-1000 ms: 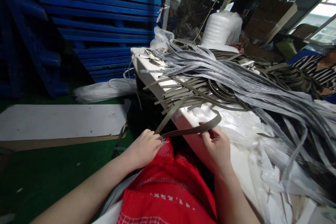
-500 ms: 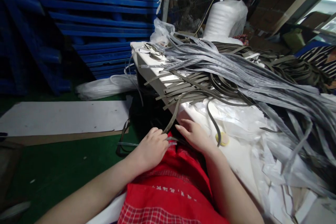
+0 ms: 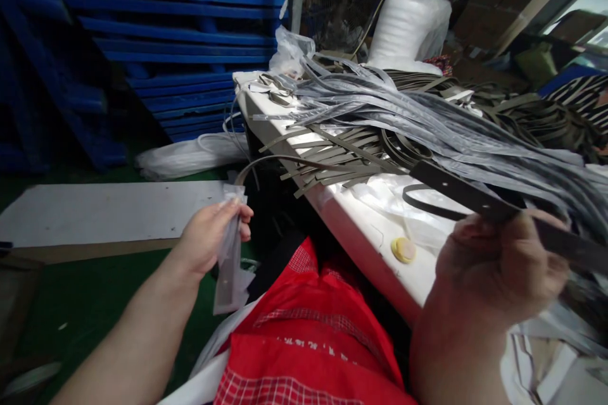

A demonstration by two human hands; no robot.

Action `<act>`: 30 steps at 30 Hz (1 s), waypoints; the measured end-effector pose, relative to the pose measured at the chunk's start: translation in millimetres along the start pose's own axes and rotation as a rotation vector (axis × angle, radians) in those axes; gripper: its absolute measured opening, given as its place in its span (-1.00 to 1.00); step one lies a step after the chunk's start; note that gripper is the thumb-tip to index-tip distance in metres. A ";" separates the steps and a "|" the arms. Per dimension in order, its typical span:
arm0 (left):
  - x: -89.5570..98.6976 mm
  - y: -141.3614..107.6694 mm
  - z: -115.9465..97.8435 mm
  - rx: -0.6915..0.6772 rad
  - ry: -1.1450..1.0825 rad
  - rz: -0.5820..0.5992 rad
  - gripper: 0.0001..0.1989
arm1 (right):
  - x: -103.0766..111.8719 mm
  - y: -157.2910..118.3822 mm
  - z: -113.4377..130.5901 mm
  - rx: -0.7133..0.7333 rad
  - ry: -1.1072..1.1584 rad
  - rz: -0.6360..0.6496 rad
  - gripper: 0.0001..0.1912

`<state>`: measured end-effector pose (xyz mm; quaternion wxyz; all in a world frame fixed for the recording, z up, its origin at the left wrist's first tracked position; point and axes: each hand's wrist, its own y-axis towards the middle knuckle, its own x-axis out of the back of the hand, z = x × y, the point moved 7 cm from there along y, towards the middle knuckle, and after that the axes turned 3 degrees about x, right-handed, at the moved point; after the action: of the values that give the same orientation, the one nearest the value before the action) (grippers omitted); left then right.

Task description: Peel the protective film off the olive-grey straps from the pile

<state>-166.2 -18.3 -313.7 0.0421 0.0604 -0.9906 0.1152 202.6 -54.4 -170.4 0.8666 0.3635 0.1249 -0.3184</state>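
Note:
My left hand [image 3: 216,234] is closed around a clear plastic sleeve [image 3: 228,275] beside the table's left edge; the sleeve hangs down below the fingers. A thin dark strip [image 3: 294,160] runs from the sleeve's top toward the table. Raised over the right part of the table, my right hand [image 3: 508,259] grips a wide dark strip with small holes [image 3: 456,188]. Bare dark strips [image 3: 332,155] lie on the white table [image 3: 351,218], under a bundle of plastic-sleeved strips [image 3: 418,117].
A yellow round object [image 3: 403,250] sits near the table's front edge. Blue pallets [image 3: 180,12] are stacked at the back left. A white board [image 3: 104,210] lies on the green floor. A white foam roll [image 3: 406,28] stands behind the table.
My hands have moved apart, left hand leftward, right hand rightward and up. The right hand has closed on a dark strip. The clear sleeve now hangs from my left hand.

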 end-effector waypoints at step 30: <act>-85.0 -47.0 -14.6 -0.262 0.275 0.814 -0.40 | -37.4 -79.7 -80.8 -0.576 -0.374 1.076 -0.73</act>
<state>-75.0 -50.9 -297.3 0.1319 -0.3559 -0.9251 0.0029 123.9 -22.4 -254.4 0.9754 0.0661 -0.1478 0.1494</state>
